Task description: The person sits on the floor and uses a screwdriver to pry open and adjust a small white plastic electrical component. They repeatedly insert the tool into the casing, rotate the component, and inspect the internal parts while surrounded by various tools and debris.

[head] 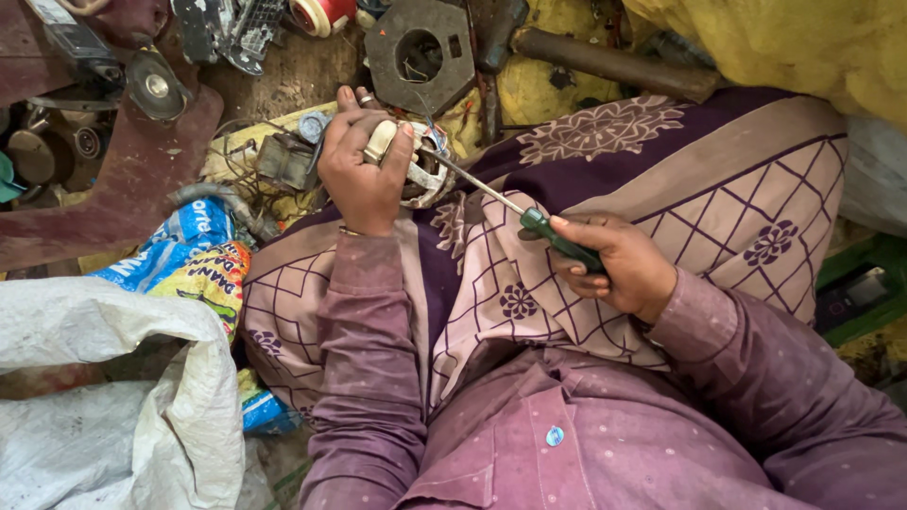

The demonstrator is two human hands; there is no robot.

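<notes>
My left hand [361, 168] grips a small whitish metal motor part [422, 170] held over my knee, fingers wrapped across its top. My right hand [619, 266] is closed around the green handle of a screwdriver [557, 238]. Its thin steel shaft runs up and left, and the tip touches the motor part beside my left thumb. Both hands rest above the purple and beige patterned cloth [718, 189] covering my lap.
Scrap lies on the ground ahead: a dark hexagonal metal plate with a round hole [420, 47], a rusty pipe [614, 64], a small transformer with wires [283, 162], a red spool [321, 14]. A white sack [113, 397] and printed bags [194, 260] sit left. Yellow cloth [784, 42] lies top right.
</notes>
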